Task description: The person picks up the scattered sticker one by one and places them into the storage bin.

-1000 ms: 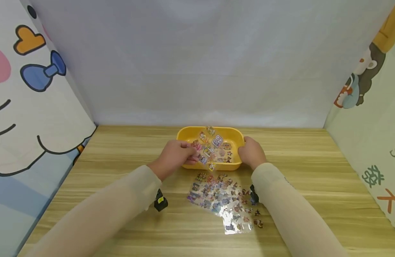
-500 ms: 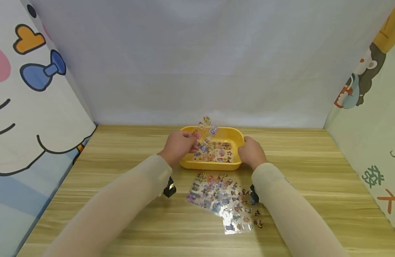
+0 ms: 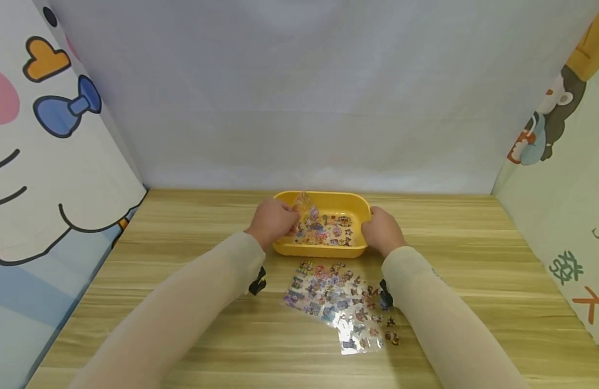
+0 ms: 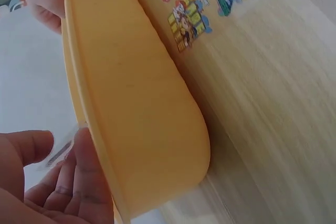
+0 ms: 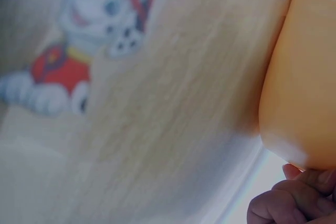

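A clear sheet printed with small cartoon stickers (image 3: 302,201) stands partly upright in the left end of a yellow plastic tray (image 3: 324,252). My left hand (image 3: 274,220) pinches this sticker sheet at the tray's left rim; in the left wrist view its edge shows between thumb (image 4: 37,146) and fingers. With my right hand (image 3: 381,230) I grip the tray's right end, fingers curled at the rim. More sticker sheets (image 3: 335,229) lie flat inside the tray. Overlapping clear sticker sheets (image 3: 328,294) are spread on the table in front of it.
The wooden table (image 3: 221,335) ends at a pale cloth backdrop (image 3: 309,108) just behind the tray. Printed cloth walls stand on the left (image 3: 61,178) and right (image 3: 562,216). A black wrist device (image 3: 258,282) hangs below my left cuff.
My left hand first lifted the sticker sheet and carried it slightly right and back, then lowered it into the tray. My right hand keeps its grip on the tray.
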The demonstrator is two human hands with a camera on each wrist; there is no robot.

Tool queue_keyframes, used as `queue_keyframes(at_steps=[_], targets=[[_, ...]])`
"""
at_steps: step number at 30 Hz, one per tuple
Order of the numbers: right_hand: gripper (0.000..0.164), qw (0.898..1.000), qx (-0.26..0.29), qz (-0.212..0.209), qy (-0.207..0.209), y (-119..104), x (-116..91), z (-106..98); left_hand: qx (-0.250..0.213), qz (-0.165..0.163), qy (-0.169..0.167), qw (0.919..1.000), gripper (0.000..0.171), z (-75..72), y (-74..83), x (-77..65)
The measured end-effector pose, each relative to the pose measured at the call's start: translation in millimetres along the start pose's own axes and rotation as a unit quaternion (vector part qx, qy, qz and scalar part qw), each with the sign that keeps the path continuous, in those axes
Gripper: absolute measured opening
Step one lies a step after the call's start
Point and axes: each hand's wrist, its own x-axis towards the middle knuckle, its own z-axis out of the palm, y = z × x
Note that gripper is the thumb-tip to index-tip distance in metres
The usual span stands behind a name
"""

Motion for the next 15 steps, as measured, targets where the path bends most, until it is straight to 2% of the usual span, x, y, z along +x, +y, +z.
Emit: queue_keyframes(at_steps=[3,6,10,15], targets=[[0.057,1.000,-0.001,-0.003,0.003,0,1,0,0.057,0.010,0.014,0.9982,0.043,-3.3,-1.5,-0.1],[0.057,1.000,0.000,-0.004,0.004,0,1,0,0.092,0.015,0.039,0.9949,0.038,-7.4,-2.4,-1.0],[0.058,1.000,0.002,-0.002,0.003,0,0,0,0.109,0.025,0.062,0.9918,0.027,-11.4,-3.9,-3.5],[0.057,1.000,0.002,-0.003,0.003,0,0,1,0.108,0.043,0.065,0.9911,0.026,-13.7,-7.4,-5.2]])
